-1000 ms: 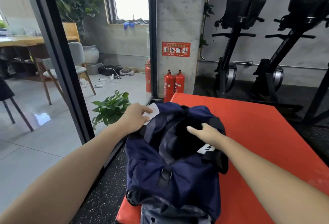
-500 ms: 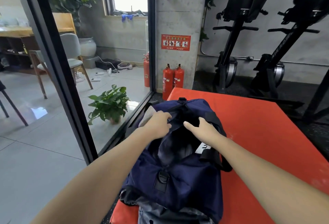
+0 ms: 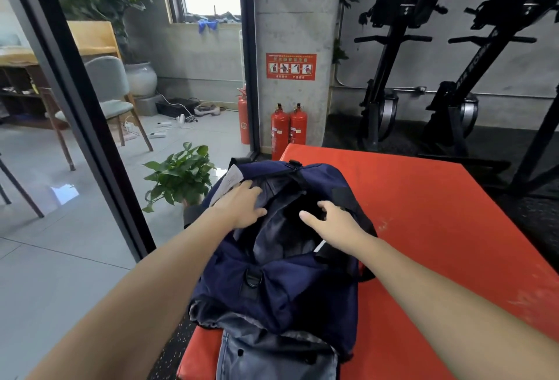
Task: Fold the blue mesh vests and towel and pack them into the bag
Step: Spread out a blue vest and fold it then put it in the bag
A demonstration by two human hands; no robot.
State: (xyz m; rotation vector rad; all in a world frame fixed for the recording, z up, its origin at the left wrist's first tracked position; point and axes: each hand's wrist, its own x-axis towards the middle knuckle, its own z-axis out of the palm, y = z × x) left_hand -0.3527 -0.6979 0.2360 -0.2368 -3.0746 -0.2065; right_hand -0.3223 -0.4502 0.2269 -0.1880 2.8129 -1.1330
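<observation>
- The navy bag [image 3: 281, 286] lies on the red mat [image 3: 438, 228], along its left edge toward the near-left corner, with its mouth gaping upward.
- The left hand [image 3: 239, 205] rests on the left rim of the opening, fingers spread and pressing the fabric flap; whether they actually pinch it cannot be told.
- The right hand [image 3: 329, 219] hovers over the right side of the opening, fingers loosely bent with the tips dipping toward the dark interior, holding nothing visible.
- A white tag [image 3: 228, 183] sticks out at the bag's far-left side, just beyond the left hand.
- The bag's inside is too dark to make out any contents.
</observation>
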